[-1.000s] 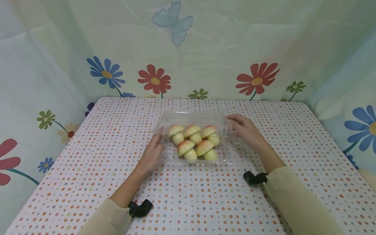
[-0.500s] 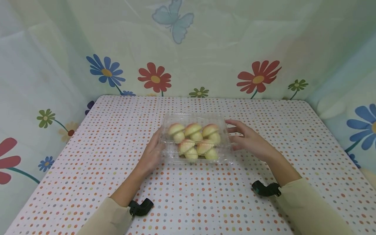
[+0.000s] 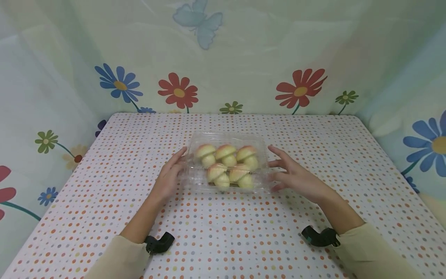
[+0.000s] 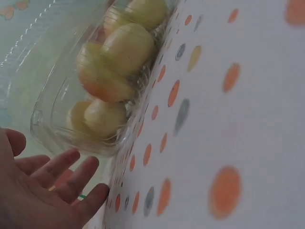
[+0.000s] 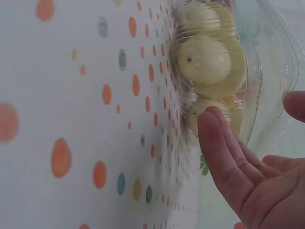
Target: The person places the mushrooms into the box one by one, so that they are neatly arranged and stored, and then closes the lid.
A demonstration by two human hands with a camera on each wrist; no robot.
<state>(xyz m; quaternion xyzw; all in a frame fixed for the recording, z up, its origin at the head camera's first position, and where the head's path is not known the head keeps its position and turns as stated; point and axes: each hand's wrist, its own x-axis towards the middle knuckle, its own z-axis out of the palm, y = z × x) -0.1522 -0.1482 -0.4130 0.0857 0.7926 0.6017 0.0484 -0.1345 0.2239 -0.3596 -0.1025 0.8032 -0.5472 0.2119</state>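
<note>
A clear plastic clamshell box [image 3: 195, 185] stands mid-table in the head view, its hinged lid [image 3: 228, 136] folded down over the contents. Inside sit several pale yellow, red-blushed, mushroom-shaped pieces [image 3: 226, 154] in two rows. My left hand [image 3: 167, 178] is at the box's left side; in the left wrist view its loosely bent fingers [image 4: 78, 179] are just short of the plastic corner. On the right, my right hand [image 3: 296, 174] has its fingers spread toward the box wall. The right wrist view shows those fingertips [image 5: 209, 126] overlapping the box's end, with nothing gripped.
The table [image 3: 223, 240] wears a white cloth with orange and grey dots. Flowered curtains [image 3: 258, 50] hang behind it and at both sides. A black wrist camera [image 3: 159, 243] sits on the left sleeve, another black camera [image 3: 320, 236] on the right.
The lid has swung down toward the front over the pieces. My right hand has let go of the lid and drawn back to the right; my left hand has eased away leftward.
</note>
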